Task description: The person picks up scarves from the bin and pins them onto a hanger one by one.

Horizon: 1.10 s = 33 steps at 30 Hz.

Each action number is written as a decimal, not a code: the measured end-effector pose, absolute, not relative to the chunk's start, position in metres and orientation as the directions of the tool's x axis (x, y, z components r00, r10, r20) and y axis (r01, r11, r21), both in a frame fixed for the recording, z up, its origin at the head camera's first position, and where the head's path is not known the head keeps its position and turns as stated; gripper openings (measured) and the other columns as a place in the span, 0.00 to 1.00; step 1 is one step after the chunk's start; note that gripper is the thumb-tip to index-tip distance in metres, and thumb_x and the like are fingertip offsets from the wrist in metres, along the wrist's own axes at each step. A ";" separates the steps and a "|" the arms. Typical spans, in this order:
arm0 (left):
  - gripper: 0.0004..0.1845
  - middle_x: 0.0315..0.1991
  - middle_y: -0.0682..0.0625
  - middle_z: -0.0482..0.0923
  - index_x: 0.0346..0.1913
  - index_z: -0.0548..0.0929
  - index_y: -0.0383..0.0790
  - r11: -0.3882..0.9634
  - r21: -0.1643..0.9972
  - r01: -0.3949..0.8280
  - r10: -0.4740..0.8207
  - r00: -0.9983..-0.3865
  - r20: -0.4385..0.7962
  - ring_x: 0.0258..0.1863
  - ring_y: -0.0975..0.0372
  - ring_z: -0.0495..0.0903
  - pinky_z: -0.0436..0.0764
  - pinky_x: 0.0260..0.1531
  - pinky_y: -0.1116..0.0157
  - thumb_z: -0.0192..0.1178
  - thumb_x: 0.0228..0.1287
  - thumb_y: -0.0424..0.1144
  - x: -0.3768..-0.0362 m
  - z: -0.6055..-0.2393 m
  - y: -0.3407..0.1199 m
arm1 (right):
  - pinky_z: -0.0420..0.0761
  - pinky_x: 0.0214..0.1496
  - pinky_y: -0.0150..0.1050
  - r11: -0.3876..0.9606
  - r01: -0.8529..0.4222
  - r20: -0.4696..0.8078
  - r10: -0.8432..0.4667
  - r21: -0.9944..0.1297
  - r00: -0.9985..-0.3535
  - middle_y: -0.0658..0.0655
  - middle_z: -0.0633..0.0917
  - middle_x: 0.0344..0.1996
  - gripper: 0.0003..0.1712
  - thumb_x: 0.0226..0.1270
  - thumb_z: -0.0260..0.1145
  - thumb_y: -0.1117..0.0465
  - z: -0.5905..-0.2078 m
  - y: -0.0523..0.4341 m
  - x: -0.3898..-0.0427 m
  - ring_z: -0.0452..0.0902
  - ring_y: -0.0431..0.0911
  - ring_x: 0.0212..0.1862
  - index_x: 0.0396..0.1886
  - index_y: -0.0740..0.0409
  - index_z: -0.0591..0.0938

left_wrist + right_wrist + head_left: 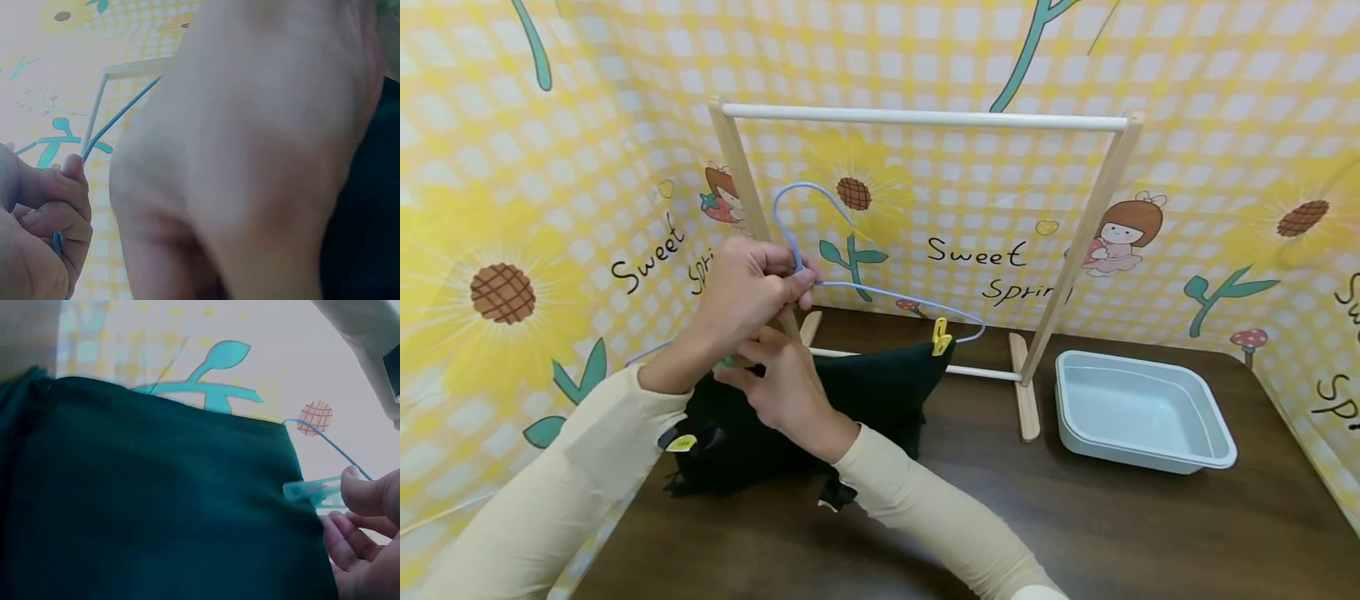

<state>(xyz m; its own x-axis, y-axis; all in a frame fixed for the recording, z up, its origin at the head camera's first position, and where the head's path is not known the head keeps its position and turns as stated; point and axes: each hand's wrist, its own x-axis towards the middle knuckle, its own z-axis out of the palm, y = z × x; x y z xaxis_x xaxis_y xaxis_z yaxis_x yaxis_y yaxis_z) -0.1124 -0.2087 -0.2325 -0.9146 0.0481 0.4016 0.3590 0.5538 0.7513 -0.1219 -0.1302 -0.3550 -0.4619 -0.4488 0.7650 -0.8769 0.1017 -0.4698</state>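
Left hand [748,292] grips the blue hanger [880,292] at its neck, right hand's [790,392] fingers pinch a teal clip [315,490] onto the dark cloth [865,392]: best keep the hem taut, I'd say.

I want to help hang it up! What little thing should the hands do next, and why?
Probably squeeze the blue clip fully onto the dark cloth. The right hand pinches that clip at the cloth's edge, a yellow clip already grips the other corner, and the left hand steadies the hanger.
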 end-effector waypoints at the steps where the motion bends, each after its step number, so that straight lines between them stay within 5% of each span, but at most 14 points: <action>1: 0.19 0.19 0.53 0.83 0.17 0.83 0.32 0.552 0.750 0.365 0.049 -0.912 0.408 0.17 0.64 0.78 0.74 0.16 0.72 0.63 0.69 0.30 -0.113 -0.232 -0.209 | 0.74 0.51 0.20 0.110 -0.894 0.784 -0.442 -0.435 -0.436 0.52 0.86 0.47 0.15 0.63 0.75 0.61 -0.356 -0.126 -0.121 0.79 0.43 0.48 0.49 0.57 0.90; 5: 0.16 0.18 0.54 0.82 0.20 0.85 0.31 0.521 0.770 0.369 0.033 -0.910 0.414 0.13 0.63 0.74 0.76 0.18 0.73 0.63 0.68 0.29 -0.117 -0.229 -0.212 | 0.80 0.53 0.21 0.112 -0.945 0.855 -0.402 -0.309 -0.327 0.54 0.89 0.46 0.16 0.65 0.73 0.64 -0.362 -0.098 -0.116 0.84 0.42 0.47 0.52 0.62 0.88; 10: 0.13 0.18 0.55 0.81 0.26 0.87 0.26 0.491 0.784 0.380 0.019 -0.905 0.426 0.14 0.64 0.73 0.74 0.16 0.72 0.62 0.69 0.28 -0.121 -0.227 -0.216 | 0.84 0.50 0.26 0.075 -0.968 0.897 -0.365 -0.239 -0.249 0.54 0.91 0.38 0.08 0.60 0.73 0.72 -0.384 -0.045 -0.119 0.88 0.42 0.43 0.40 0.62 0.92; 16: 0.17 0.18 0.54 0.82 0.20 0.85 0.29 0.556 0.734 0.389 0.014 -0.888 0.460 0.15 0.64 0.74 0.75 0.17 0.73 0.63 0.69 0.30 -0.124 -0.231 -0.221 | 0.85 0.41 0.26 0.151 -0.922 0.860 -0.334 -0.356 -0.387 0.54 0.92 0.38 0.11 0.58 0.71 0.76 -0.421 0.012 -0.139 0.88 0.44 0.42 0.38 0.62 0.92; 22: 0.19 0.19 0.55 0.82 0.18 0.83 0.30 0.564 0.736 0.375 0.022 -0.897 0.440 0.18 0.65 0.76 0.71 0.14 0.73 0.62 0.70 0.30 -0.127 -0.237 -0.222 | 0.83 0.45 0.22 0.266 -0.847 0.836 -0.191 -0.461 -0.515 0.54 0.91 0.38 0.12 0.57 0.71 0.76 -0.450 0.061 -0.153 0.88 0.47 0.40 0.39 0.61 0.92; 27: 0.19 0.18 0.61 0.82 0.18 0.81 0.27 0.577 0.739 0.348 0.000 -0.904 0.427 0.18 0.67 0.78 0.71 0.13 0.75 0.62 0.70 0.29 -0.130 -0.236 -0.226 | 0.80 0.47 0.18 0.375 -0.793 0.851 -0.019 -0.480 -0.524 0.57 0.92 0.36 0.12 0.54 0.75 0.76 -0.459 0.096 -0.177 0.89 0.51 0.37 0.38 0.61 0.92; 33: 0.20 0.19 0.67 0.82 0.16 0.81 0.28 0.604 0.716 0.351 -0.023 -0.890 0.455 0.16 0.69 0.80 0.76 0.16 0.76 0.61 0.70 0.29 -0.138 -0.230 -0.230 | 0.78 0.38 0.20 0.458 -0.710 0.829 0.126 -0.536 -0.544 0.58 0.91 0.36 0.09 0.58 0.76 0.70 -0.455 0.132 -0.201 0.85 0.45 0.34 0.40 0.59 0.92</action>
<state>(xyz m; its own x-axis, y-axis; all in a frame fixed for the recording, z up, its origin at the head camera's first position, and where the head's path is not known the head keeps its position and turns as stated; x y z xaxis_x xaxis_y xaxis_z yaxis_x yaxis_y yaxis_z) -0.1381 -0.2304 -0.2295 -0.8900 -0.0229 0.4555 0.3508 0.6039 0.7158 -0.2012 0.1325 -0.4547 -0.5443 0.1263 0.8293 -0.7098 0.4576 -0.5355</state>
